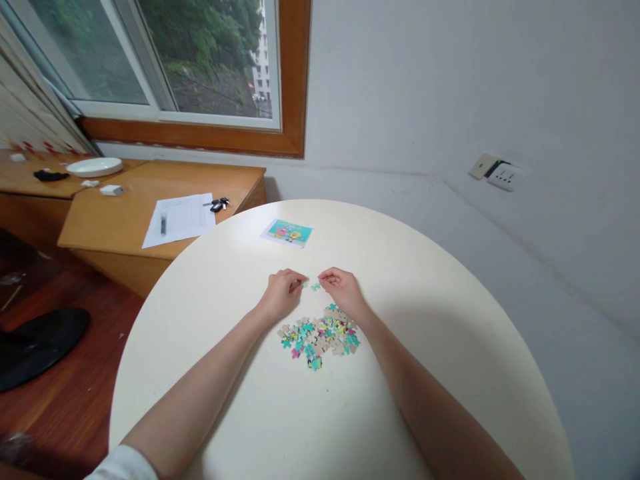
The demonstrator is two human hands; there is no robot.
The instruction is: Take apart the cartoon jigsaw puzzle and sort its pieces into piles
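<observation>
My left hand rests on the round white table, its fingers closed in a pinch. At its fingertips shows a small green puzzle piece. Facing it, my right hand also has its fingers drawn together; whatever they may hold is too small to make out. Between the two hands, close to the right fingertips, lies another green puzzle piece. Nearer to me is a heap of loose puzzle pieces, some showing colour and others their grey-beige backs.
A picture card with cartoon figures lies towards the table's far edge. On the wooden desk at left are a printed sheet with a pen, keys and a white plate. A wall with a socket borders the right.
</observation>
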